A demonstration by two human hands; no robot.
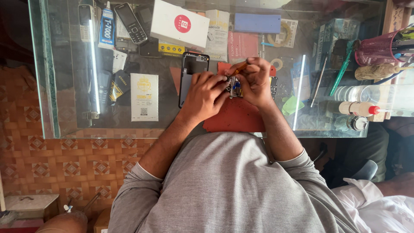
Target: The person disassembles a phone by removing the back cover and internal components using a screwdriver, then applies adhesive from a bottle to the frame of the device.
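Left hand [206,92] and right hand [254,82] meet over a small opened mobile phone with exposed circuit board [235,87], which lies on a red rectangular work mat [235,116] on the glass-topped counter [64,64]. The left hand's fingers press on the phone's left edge, curled close; the right hand is closed around a thin orange-handled tool [239,67] whose tip points down at the board. Just left of the left hand lies a black phone frame with rear cover removed [192,71]. Beyond it sit a white flat box with a red round mark [180,22], a dark keypad phone [130,17] and a glue tube [106,26]. At far right stands a pink mesh basket of tools [379,47].
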